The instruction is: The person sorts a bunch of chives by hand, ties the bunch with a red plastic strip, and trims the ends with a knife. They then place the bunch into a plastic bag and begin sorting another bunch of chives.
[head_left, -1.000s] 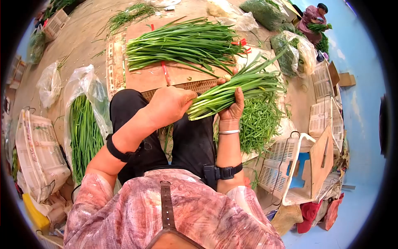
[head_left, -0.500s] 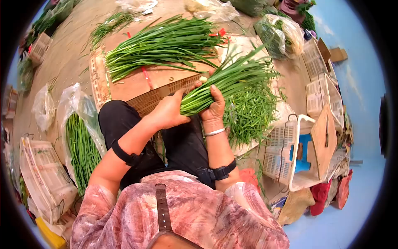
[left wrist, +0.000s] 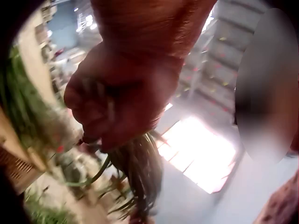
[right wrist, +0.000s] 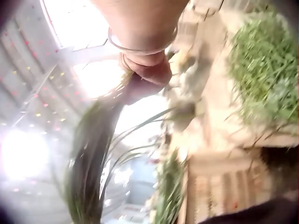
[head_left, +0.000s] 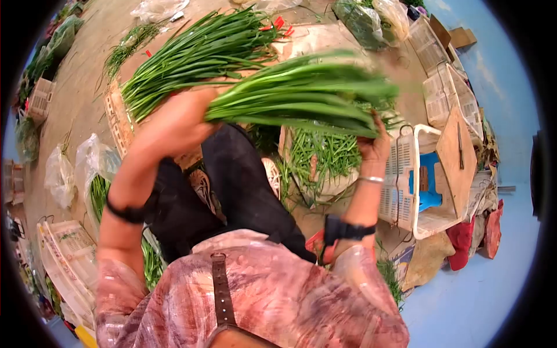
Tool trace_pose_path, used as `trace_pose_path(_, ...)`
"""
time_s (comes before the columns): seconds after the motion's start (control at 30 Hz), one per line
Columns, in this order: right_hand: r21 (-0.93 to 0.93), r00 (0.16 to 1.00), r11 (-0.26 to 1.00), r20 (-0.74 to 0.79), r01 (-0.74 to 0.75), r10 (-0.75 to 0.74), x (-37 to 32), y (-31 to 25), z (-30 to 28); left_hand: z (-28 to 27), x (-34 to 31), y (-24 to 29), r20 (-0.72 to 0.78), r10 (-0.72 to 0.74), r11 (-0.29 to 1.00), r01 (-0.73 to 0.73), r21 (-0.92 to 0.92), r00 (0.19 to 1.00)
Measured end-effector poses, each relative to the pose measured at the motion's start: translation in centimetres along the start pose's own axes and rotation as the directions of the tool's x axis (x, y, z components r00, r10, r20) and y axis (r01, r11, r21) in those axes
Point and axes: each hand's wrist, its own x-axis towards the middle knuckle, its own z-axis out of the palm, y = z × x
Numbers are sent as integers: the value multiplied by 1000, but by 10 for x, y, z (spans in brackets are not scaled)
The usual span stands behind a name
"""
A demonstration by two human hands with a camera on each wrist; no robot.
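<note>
A bunch of garlic chives (head_left: 290,95) is held across the front of the body, its leaves blurred by motion. My left hand (head_left: 183,116) grips it at the pale stem end; the left wrist view shows the fist (left wrist: 124,100) curled round the stems. My right hand (head_left: 377,142) grips the bunch near the leaf tips, and in the right wrist view those fingers (right wrist: 154,77) curl round the leaves. Behind the left hand, a bigger heap of garlic chives (head_left: 197,64) lies on the low stand. Below the held bunch is a pile of loose green trimmings (head_left: 325,153).
A white plastic crate (head_left: 406,191) with a board against it stands at my right, and more crates (head_left: 438,43) line the blue wall. On the left are clear plastic bags (head_left: 61,177) and another crate (head_left: 69,255). Red ties (head_left: 278,23) lie by the heap.
My right hand has moved from mid-bunch to the leaf end, rightward. The left hand has moved left and up with the stem end, so the bunch lies more level. The head view has shifted.
</note>
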Motion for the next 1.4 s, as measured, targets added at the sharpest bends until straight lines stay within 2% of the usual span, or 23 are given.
trace_pose_path(0.03, -299, 982, 950, -187, -86, 30, 16, 5, -45, 23, 7, -14, 246, -193, 951, 120, 283, 950)
trace_pose_path(0.07, -560, 936, 800, -352, -215, 5, 34, 13, -81, 40, 7, -18, 398, -429, 815, 156, 558, 811)
trace_pose_path(0.1, -567, 946, 801, -325, -193, -1, 45, 3, -86, 45, -1, -16, 395, -399, 837, 152, 526, 828)
trace_pose_path(0.13, -843, 964, 512, -249, -167, -97, 47, -3, -96, 44, -2, -15, 398, -354, 852, 116, 510, 846)
trace_pose_path(0.17, -977, 972, 125, -189, -171, -143, 24, -2, -122, 45, -5, -17, 328, -346, 820, 113, 562, 879)
trace_pose_path(0.2, -936, 983, -311, -135, -167, -121, -11, 1, -150, 45, -8, -12, 251, -399, 818, 219, 533, 882)
trace_pose_path(0.23, -931, 984, -321, -148, -173, -102, -29, 0, -160, 39, -14, -5, 290, -386, 832, 195, 519, 876)
trace_pose_path(0.3, -874, 974, -452, -94, -180, -208, -33, -7, -158, 22, -2, 1, 298, -332, 837, 134, 530, 895)
trace_pose_path(0.33, -876, 970, -442, -100, -191, -220, -37, -12, -145, 17, -3, 1, 290, -237, 871, 71, 486, 927)
trace_pose_path(0.4, -980, 945, -131, -105, -152, -309, -41, -22, -109, 18, -4, 0, 273, -152, 899, 18, 437, 950)
trace_pose_path(0.43, -969, 872, -243, 82, -43, -482, -44, -29, -90, 23, -1, -1, 238, -86, 879, -38, 475, 968)
trace_pose_path(0.47, -928, 743, -369, 275, 40, -611, -49, -37, -69, 29, 1, -2, 204, -18, 854, -91, 512, 979)
trace_pose_path(0.53, -984, 705, -175, 147, 33, -694, -59, -55, -22, 40, -4, -1, 235, -24, 835, -110, 539, 972)
trace_pose_path(0.67, -977, 751, -175, 206, 122, -627, -82, -67, 37, 40, -17, 1, 197, -49, 753, -93, 651, 979)
trace_pose_path(0.7, -952, 807, -155, 307, 265, -504, -87, -58, 53, 41, -20, -2, 224, -32, 714, -135, 687, 974)
trace_pose_path(0.77, -850, 821, -78, 524, 521, -229, -96, -30, 91, 41, -24, -6, 241, -21, 664, -167, 729, 970)
trace_pose_path(0.83, -697, 696, 18, 717, 717, 48, -106, 14, 125, 44, -31, -3, 286, -12, 590, -224, 775, 958)
trace_pose_path(0.93, -438, 366, 188, 873, 879, 323, -112, 100, 157, 42, -43, 4, 271, 6, 589, -222, 777, 963)
trace_pose_path(1.0, -516, 367, 186, 779, 836, 508, -116, 143, 165, 33, -57, 1, 231, 36, 629, -201, 751, 972)
trace_pose_path(1.07, -478, 409, -24, 722, 878, 558, -124, 153, 173, 23, -80, -13, 124, 76, 684, -142, 715, 989)
trace_pose_path(1.2, -276, 316, -156, 796, 948, 516, -141, 154, 180, 2, -114, -26, 39, 6, 839, -27, 544, 999)
trace_pose_path(1.37, -267, 378, -268, 642, 926, 667, -129, 137, 220, -15, -103, -51, -84, 80, 950, -51, 307, 993)
trace_pose_path(1.4, -263, 365, -254, 621, 931, 693, -113, 133, 227, -37, -94, -48, 10, 41, 972, -42, 232, 999)
